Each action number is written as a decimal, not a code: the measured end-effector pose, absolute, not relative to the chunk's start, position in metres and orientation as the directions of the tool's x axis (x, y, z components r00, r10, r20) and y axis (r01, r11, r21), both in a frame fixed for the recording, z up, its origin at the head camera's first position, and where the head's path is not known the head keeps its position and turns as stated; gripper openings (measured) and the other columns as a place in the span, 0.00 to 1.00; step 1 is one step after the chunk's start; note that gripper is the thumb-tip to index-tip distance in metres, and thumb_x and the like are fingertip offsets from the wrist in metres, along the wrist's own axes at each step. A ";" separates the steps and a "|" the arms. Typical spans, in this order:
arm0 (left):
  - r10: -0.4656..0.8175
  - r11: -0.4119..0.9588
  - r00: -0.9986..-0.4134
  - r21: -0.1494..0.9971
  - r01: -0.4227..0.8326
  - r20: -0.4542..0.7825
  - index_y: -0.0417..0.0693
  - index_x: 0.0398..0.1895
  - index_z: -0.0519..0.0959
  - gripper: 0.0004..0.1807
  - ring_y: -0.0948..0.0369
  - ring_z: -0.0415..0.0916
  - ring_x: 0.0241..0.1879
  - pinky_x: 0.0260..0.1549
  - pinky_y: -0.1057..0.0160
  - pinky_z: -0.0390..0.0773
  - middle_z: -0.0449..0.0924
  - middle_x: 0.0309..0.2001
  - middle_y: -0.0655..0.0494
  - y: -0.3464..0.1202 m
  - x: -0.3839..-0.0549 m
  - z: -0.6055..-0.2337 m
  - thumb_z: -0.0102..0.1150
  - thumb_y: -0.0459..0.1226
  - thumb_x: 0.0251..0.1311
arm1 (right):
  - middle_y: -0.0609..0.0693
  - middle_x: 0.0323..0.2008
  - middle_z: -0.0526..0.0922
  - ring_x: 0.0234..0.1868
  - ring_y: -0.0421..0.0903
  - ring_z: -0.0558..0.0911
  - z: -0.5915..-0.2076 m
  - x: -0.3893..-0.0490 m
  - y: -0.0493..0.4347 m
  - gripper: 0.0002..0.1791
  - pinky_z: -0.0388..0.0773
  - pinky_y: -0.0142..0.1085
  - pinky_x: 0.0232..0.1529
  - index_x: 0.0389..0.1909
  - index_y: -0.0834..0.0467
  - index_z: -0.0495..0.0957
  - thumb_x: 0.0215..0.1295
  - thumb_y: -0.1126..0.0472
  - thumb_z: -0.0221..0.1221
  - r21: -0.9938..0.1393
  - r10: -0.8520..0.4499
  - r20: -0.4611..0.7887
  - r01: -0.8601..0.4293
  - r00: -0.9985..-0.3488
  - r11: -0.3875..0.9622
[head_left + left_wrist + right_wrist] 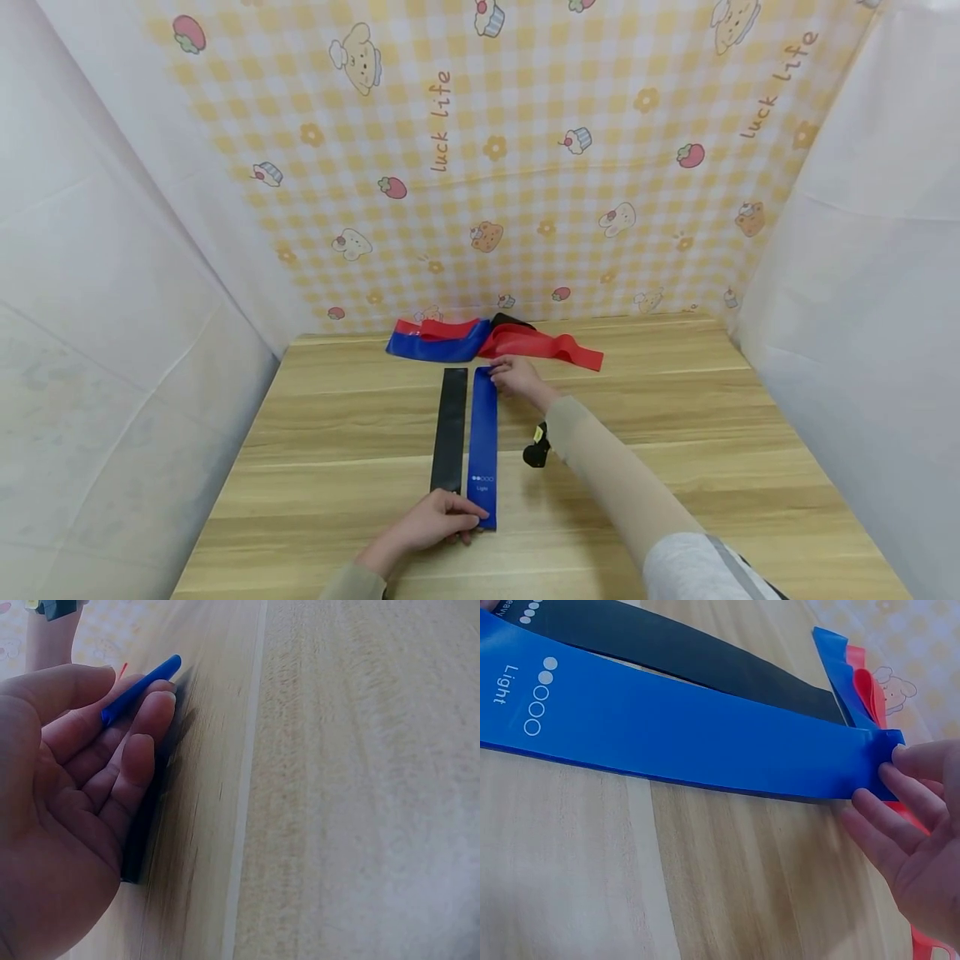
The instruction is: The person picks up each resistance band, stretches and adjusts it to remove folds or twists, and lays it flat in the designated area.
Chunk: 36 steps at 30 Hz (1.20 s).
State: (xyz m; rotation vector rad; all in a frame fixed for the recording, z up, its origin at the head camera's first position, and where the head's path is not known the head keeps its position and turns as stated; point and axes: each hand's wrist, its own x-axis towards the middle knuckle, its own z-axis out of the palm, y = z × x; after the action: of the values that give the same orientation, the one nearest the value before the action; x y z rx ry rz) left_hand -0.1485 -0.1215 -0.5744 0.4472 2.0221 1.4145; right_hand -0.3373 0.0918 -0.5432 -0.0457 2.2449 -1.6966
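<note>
A blue resistance band (pixel 482 442), printed "Light", is stretched lengthwise over the table between both hands. My left hand (pixel 442 518) pinches its near end; in the left wrist view the blue edge (pixel 142 690) shows between thumb and fingers. At the far end, my right hand (pixel 517 379) pinches the band's corner between thumb and fingers, as the right wrist view shows of the hand (pixel 922 817). Just left of it a black resistance band (pixel 450 425) lies flat and roughly parallel, its near end partly hidden by my left hand.
Toward the back wall lie more bands: a blue one (pixel 431 347) with a red one (pixel 450 330) on it, a red one (pixel 555 346) to the right, and a black piece (pixel 512 320) behind. A small black object (pixel 536 454) with a yellow label shows beside my right forearm.
</note>
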 end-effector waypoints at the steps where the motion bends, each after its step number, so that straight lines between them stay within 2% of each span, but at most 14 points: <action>1: 0.594 0.366 -0.749 0.928 -0.074 -0.294 0.44 0.44 0.86 0.10 0.62 0.75 0.25 0.23 0.69 0.71 0.83 0.28 0.52 -0.121 -0.148 -0.574 0.57 0.36 0.67 | 0.61 0.52 0.80 0.48 0.56 0.81 -0.543 -0.337 0.092 0.21 0.81 0.46 0.40 0.61 0.66 0.72 0.67 0.70 0.56 -0.941 -0.224 -0.240 0.169 -0.945 0.294; 10: 0.584 0.369 -0.754 0.926 -0.083 -0.300 0.43 0.42 0.86 0.10 0.62 0.77 0.26 0.22 0.69 0.72 0.84 0.30 0.52 -0.119 -0.148 -0.575 0.57 0.37 0.67 | 0.62 0.57 0.77 0.52 0.55 0.80 -0.548 -0.338 0.091 0.25 0.79 0.45 0.46 0.65 0.67 0.66 0.68 0.69 0.55 -0.931 -0.272 -0.263 0.170 -0.925 0.324; 27: 0.582 0.369 -0.746 0.923 -0.111 -0.323 0.42 0.40 0.86 0.11 0.63 0.78 0.25 0.22 0.68 0.75 0.84 0.30 0.52 -0.117 -0.149 -0.576 0.55 0.37 0.68 | 0.63 0.61 0.74 0.57 0.54 0.77 -0.551 -0.337 0.087 0.30 0.78 0.41 0.40 0.68 0.67 0.62 0.67 0.67 0.57 -0.910 -0.316 -0.270 0.134 -0.910 0.392; 33: 0.586 0.367 -0.743 0.923 -0.112 -0.323 0.41 0.41 0.86 0.12 0.64 0.78 0.25 0.23 0.68 0.76 0.84 0.29 0.52 -0.117 -0.149 -0.575 0.54 0.38 0.69 | 0.65 0.64 0.69 0.63 0.58 0.71 -0.554 -0.337 0.086 0.34 0.76 0.43 0.48 0.71 0.66 0.58 0.66 0.67 0.57 -0.913 -0.351 -0.244 0.092 -0.904 0.398; 36: 0.583 0.367 -0.745 0.923 -0.114 -0.324 0.41 0.40 0.86 0.12 0.64 0.78 0.24 0.23 0.68 0.76 0.83 0.28 0.52 -0.116 -0.148 -0.575 0.54 0.38 0.69 | 0.63 0.65 0.68 0.63 0.57 0.70 -0.553 -0.336 0.086 0.32 0.75 0.46 0.54 0.70 0.65 0.60 0.67 0.65 0.58 -0.900 -0.349 -0.258 0.093 -0.901 0.426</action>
State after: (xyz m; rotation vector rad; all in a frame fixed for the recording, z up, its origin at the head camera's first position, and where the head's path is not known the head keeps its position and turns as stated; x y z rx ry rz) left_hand -0.1483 -0.1163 -0.5748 0.4049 1.9992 1.4205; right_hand -0.3357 0.0859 -0.5529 -0.2177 2.2774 -1.4745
